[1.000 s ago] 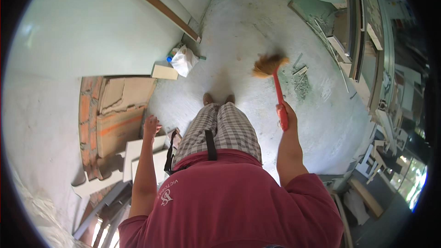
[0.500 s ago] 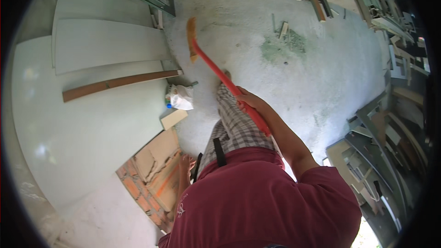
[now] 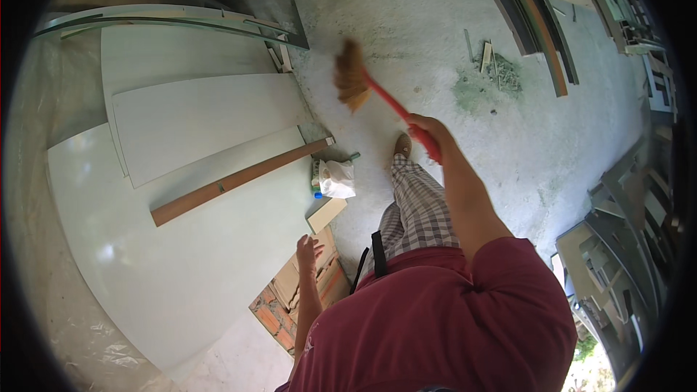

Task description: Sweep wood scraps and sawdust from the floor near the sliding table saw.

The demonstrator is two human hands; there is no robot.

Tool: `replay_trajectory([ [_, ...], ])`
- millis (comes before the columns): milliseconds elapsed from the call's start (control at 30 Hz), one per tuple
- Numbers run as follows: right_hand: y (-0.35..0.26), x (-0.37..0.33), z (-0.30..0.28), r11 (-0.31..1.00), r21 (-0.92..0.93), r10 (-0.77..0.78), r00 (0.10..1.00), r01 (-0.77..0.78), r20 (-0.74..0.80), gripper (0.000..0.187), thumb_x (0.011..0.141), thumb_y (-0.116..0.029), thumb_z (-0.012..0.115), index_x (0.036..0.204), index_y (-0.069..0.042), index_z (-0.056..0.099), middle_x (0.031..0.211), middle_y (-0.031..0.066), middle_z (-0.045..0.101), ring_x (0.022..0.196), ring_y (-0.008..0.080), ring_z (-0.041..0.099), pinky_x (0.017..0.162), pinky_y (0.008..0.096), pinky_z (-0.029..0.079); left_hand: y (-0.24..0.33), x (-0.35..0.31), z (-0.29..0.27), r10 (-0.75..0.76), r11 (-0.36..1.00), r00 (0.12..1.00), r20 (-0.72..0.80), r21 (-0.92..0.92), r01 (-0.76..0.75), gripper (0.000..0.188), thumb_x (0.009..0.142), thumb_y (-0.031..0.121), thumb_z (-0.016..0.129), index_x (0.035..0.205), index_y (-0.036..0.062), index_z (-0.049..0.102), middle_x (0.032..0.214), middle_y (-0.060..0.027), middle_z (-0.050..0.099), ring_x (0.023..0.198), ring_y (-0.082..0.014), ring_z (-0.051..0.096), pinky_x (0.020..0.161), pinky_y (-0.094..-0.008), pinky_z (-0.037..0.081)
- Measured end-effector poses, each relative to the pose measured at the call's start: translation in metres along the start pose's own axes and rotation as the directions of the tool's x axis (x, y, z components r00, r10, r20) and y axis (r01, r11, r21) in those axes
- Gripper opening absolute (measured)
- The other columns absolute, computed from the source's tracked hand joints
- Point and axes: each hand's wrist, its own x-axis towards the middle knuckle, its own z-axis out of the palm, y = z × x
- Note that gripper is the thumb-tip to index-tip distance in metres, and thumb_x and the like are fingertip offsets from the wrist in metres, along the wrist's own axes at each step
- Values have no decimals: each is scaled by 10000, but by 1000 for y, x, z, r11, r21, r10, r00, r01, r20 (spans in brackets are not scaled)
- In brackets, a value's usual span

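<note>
My right hand (image 3: 427, 131) is wrapped round the red handle of a broom (image 3: 390, 98). Its yellow-brown bristles (image 3: 351, 77), smeared by motion, point ahead and to the left over the concrete floor. My left hand (image 3: 310, 252) holds nothing, its fingers apart, near a pale rectangular block (image 3: 327, 215) and the white board's edge. Just beyond that block sits a white plastic bag (image 3: 337, 179) with a blue-capped item beside it. A small debris pile (image 3: 504, 76) with wood scraps lies on the floor, ahead and to the right of the broom.
Large white boards (image 3: 196, 254) fill the left side, with a long brown wooden strip (image 3: 239, 182) across them. Dark and brown lengths (image 3: 534, 29) jut in at the upper right. Stacked frames and panels (image 3: 610, 268) line the right side. Exposed bricks (image 3: 278, 318) show near my left forearm.
My right hand has carried the broom forward and up, its bristles swinging away from me. My left hand has risen from beside my waist. The view has shifted, with one foot now showing.
</note>
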Motion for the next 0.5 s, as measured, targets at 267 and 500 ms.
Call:
replay_trajectory([
  [267,-44,-49,-116,985,55,-146,963,162,-225,294,790,-189,570,1043,-98,452,594,34,470,425,94,439,367,198,387,-6,27,17,-63,995,990,123,84,53,452,850,298,493,1209,65,346,1048,-167,530,826,-277,602,709,-377,483],
  [500,-26,-105,-114,931,-261,-313,926,255,-213,331,848,-198,478,1155,-102,400,643,11,471,484,110,462,418,269,421,64,65,21,-20,980,989,146,198,-9,424,852,261,484,1212,84,348,977,-148,561,732,-258,614,634,-362,485],
])
